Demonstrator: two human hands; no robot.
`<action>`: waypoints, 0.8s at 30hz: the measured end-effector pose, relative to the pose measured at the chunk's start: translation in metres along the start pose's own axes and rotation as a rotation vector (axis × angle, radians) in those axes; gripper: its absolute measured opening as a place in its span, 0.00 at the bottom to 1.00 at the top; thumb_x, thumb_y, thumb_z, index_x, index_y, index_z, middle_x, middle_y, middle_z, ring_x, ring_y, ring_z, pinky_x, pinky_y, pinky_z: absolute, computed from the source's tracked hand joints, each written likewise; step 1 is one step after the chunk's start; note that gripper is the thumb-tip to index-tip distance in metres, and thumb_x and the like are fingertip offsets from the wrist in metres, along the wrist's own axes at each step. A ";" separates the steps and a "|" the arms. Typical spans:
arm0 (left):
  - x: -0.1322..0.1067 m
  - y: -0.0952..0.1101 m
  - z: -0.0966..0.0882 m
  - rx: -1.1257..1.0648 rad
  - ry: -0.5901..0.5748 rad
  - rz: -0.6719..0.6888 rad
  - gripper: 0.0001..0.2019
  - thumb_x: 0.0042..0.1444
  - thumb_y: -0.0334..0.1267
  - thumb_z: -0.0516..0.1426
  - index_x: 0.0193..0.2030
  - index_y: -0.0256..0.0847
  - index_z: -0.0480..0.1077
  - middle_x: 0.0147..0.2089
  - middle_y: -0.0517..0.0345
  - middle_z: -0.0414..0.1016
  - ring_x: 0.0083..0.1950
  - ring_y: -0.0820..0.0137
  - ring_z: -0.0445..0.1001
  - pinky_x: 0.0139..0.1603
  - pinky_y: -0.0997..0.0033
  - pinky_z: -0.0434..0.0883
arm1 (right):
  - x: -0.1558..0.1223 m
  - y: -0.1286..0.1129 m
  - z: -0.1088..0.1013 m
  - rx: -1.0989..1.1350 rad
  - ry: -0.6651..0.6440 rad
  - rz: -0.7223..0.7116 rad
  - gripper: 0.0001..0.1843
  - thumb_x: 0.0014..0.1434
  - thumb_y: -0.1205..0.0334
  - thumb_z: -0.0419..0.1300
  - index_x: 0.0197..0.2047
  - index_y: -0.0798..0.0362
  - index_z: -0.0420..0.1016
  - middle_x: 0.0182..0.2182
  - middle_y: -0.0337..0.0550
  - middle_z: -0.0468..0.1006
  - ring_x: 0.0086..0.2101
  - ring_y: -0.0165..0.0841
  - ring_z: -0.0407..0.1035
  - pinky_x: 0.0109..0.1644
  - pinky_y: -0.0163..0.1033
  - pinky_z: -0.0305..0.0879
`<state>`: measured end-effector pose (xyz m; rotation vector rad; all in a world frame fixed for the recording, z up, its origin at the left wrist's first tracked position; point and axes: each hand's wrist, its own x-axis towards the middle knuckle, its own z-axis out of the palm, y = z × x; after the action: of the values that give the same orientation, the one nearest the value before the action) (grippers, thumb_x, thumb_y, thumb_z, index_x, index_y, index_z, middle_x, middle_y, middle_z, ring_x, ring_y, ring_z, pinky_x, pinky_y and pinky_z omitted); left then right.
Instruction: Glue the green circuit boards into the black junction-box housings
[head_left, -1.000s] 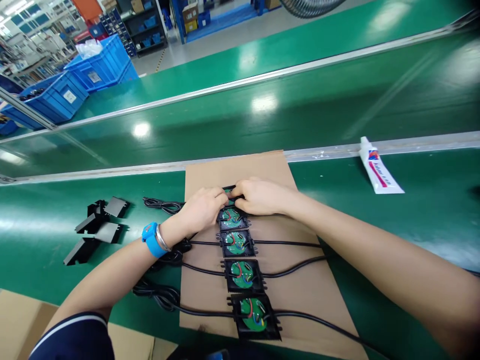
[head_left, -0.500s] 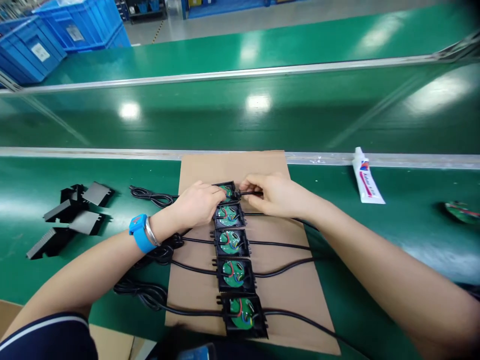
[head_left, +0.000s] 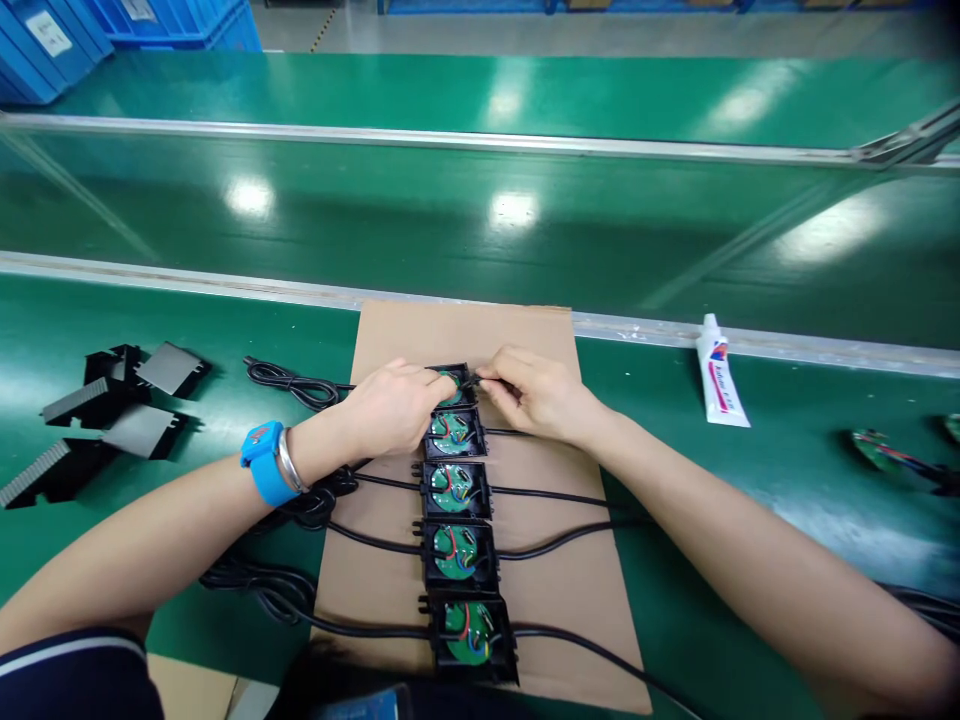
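- Farthest black housing: between my hands, far end of the row, on the cardboard.
- Right hand: nearer its right edge, fingers pinching a black cable there; cable lies crosswise to the row.
- Left hand: fingertips at its left side; gripping or just pressing, can't tell.
- Next housing close on my side; bare cardboard beyond.

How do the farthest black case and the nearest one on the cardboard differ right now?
The left hand partly covers the farthest case, with the right hand at its right edge; neither hand touches the nearest case.
The nearest case looks larger in the picture than the farthest case.
Both are open and black, each with a green board inside.
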<state>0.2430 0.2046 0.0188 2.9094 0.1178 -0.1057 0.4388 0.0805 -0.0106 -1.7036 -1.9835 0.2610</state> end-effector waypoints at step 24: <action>0.009 0.007 0.004 0.199 0.021 0.063 0.17 0.60 0.26 0.51 0.54 0.33 0.72 0.48 0.46 0.76 0.47 0.60 0.76 0.45 0.61 0.68 | 0.008 0.000 0.006 -0.235 -0.262 0.064 0.11 0.62 0.69 0.50 0.40 0.53 0.73 0.34 0.47 0.75 0.32 0.35 0.63 0.32 0.40 0.49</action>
<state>0.2524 0.1976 0.0157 3.1096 0.0202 -0.0810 0.4356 0.0893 -0.0138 -1.9680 -2.2241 0.2966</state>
